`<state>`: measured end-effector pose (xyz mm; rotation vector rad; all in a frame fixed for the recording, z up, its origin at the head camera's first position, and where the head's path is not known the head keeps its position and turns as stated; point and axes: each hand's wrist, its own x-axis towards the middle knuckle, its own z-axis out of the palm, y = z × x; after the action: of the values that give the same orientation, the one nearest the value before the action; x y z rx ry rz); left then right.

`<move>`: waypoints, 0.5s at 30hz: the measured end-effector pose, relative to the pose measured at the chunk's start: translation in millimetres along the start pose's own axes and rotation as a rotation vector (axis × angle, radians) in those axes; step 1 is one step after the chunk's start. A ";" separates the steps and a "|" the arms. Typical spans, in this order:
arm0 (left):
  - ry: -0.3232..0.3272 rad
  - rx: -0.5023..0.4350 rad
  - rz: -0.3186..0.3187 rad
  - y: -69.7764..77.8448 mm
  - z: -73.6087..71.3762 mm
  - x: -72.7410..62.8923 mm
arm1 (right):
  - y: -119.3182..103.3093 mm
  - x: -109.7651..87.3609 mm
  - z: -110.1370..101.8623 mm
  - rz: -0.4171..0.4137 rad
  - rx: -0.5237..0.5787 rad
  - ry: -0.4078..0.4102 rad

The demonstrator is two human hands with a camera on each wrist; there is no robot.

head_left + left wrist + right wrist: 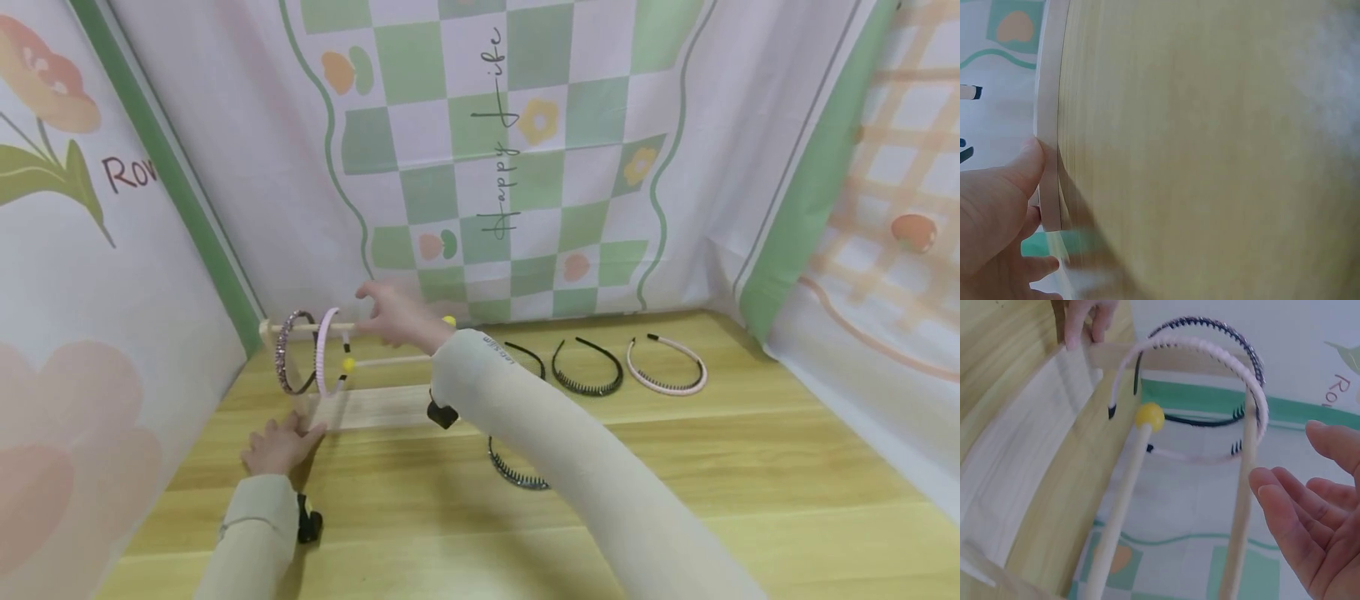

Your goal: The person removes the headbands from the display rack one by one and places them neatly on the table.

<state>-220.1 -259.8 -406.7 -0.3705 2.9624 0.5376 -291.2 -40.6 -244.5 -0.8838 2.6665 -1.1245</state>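
A wooden rack with a flat base (382,408) and horizontal rods stands at the back left. On its upper rod hang a dark glittery headband (281,358) and, just right of it, a pink headband (321,354). My left hand (277,446) grips the base's left front corner, the thumb along its edge, as the left wrist view shows. By the upper rod (1244,487), to the right of the pink headband, my right hand (1316,515) has loosely bent fingers and holds nothing. A lower rod ends in a yellow ball (1149,417).
Right of the rack, a black toothed headband (588,389) and another pink headband (678,389) lie on the wooden table (675,483). Two dark headbands, one farther back (528,347) and one nearer (517,477), are partly hidden by my right sleeve. Printed curtains surround the table.
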 end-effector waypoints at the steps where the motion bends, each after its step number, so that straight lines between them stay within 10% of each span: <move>1: -0.001 0.000 0.000 -0.2 -0.1 0.1 | -1.4 0.1 2.7 0.002 0.010 -0.001; 15: -0.019 -0.013 -0.010 -4.2 3.8 7.0 | -11.2 5.8 35.9 -0.014 0.124 0.000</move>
<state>-225.6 -263.8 -412.7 -0.3795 2.9383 0.5568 -279.3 -72.3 -261.9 -0.8821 2.5620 -1.2768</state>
